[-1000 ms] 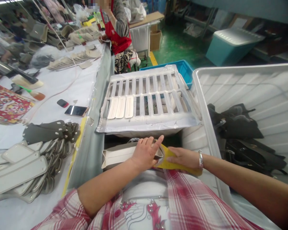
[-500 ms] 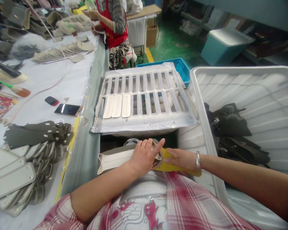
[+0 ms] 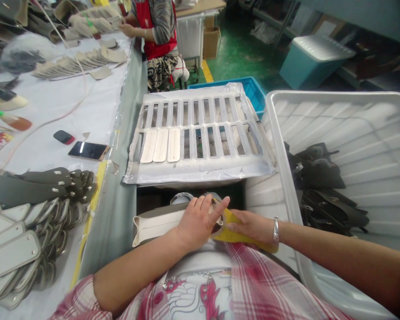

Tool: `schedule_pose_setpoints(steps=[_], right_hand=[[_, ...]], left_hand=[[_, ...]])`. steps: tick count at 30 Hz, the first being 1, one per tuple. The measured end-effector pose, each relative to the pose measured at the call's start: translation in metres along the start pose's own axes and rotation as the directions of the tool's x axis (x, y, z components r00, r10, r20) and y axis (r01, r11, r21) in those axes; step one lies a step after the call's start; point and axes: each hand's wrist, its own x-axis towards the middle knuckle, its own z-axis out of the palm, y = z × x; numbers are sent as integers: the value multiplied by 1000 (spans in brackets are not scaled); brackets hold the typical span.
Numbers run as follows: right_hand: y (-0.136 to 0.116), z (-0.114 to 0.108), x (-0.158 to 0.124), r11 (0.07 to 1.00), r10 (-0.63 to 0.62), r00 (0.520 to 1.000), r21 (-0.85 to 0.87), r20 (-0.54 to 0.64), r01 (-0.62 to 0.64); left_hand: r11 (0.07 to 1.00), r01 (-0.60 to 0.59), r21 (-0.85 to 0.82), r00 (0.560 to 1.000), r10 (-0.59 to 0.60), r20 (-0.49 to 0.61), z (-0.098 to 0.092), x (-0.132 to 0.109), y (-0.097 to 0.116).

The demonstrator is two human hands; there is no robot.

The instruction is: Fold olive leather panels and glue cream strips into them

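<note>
In front of my waist lies an unfinished bag piece (image 3: pixel 158 225), grey outside with a long cream panel facing up. My left hand (image 3: pixel 198 222) grips its right end, fingers over the far side and thumb pointing up and right. At that end is a yellow curved flat piece (image 3: pixel 231 224), which my right hand (image 3: pixel 253 229) holds from the right. The yellow piece touches the bag's end; whether it reaches inside is hidden by my left hand. Behind them stands a white slotted rack (image 3: pixel 200 166) carrying three cream strips (image 3: pixel 160 146).
The left table (image 3: pixel 96 102) holds a phone (image 3: pixel 88 150), grey pieces (image 3: pixel 36 186), a pile of white-faced strips (image 3: pixel 13 255) and cream parts (image 3: pixel 75 62). A large white bin (image 3: pixel 346 115) with dark pieces stands right. A co-worker in a red apron (image 3: pixel 146 22) works beyond.
My view has shifted slightly, so the table things appear farther left. Both hands keep nearly the same hold on the bag piece and yellow piece. The co-worker's hands have moved.
</note>
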Motion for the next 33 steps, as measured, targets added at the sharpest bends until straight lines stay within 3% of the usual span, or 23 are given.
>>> schedule_pose_setpoints(steps=[4,8,13,17,24,29,33], right_hand=[[3,6,0,964,97,995,246,38,-103],[3,10,-1,954,150,988,257,28,-152],[-7,16,-8,922,262,965,301,-26,-243],[-16,31,-13,889,294,947,402,-129,-221],[-25,53,-16,866,353,901,452,-252,-213],[-26,52,-16,824,385,893,523,-233,-219],[-23,46,-14,814,369,906,542,-208,-207]], left_hand=[[999,-45,-23,999,45,2,-1,-2,-4],[992,-106,-64,994,106,1,-2,-3,-9],[982,-99,-161,995,101,5,-2,-2,-15],[963,-121,-240,993,118,-28,-1,0,-19],[975,-122,-186,993,119,-29,6,2,-21],[980,-101,-173,993,109,38,4,6,-21],[978,-82,-194,995,90,31,5,9,-21]])
